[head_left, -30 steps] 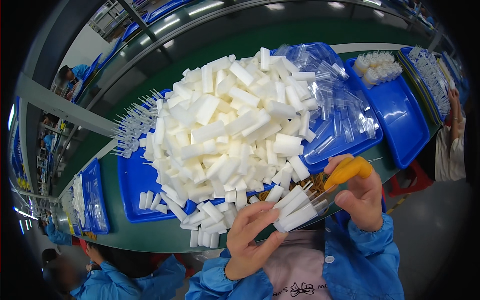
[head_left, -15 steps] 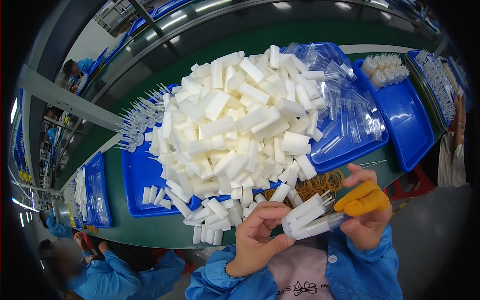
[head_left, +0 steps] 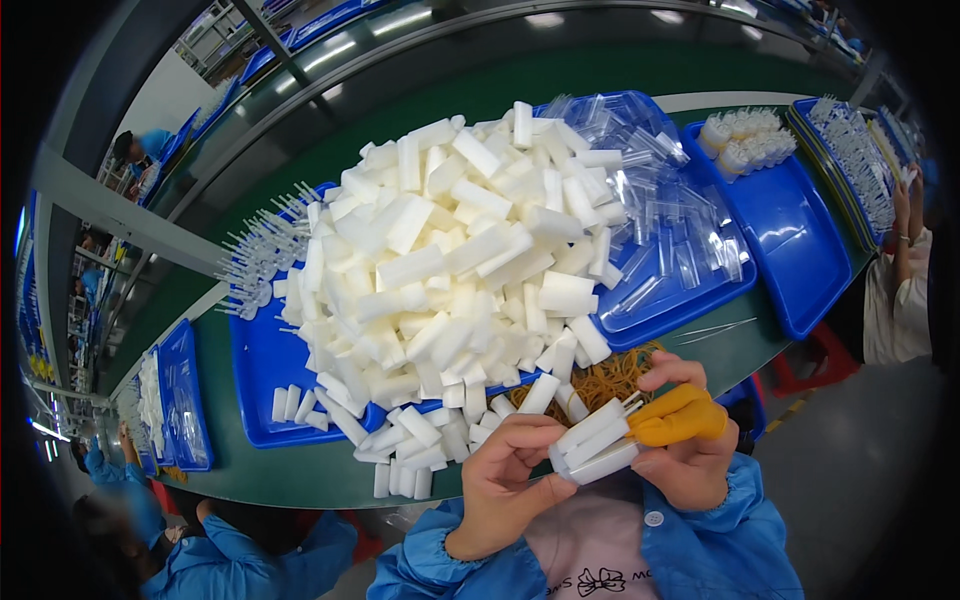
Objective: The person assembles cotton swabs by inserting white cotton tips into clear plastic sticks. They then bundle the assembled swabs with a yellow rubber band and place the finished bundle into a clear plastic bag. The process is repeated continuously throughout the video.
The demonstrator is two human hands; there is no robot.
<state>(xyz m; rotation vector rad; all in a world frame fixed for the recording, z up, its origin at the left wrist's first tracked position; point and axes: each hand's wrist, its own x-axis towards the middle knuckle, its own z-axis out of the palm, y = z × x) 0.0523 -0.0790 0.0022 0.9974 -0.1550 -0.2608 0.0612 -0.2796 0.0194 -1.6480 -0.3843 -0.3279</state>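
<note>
Head cam's a wide fisheye, pretty close above the left hand point(head_left: 505, 490) and right hand point(head_left: 695, 465), facing down, white pile point(head_left: 450, 260) just beyond them.

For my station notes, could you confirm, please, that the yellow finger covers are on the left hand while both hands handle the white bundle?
Not quite: the head view shows the yellow finger covers on the right hand, not the left hand; both hands do handle the white bundle.
</note>
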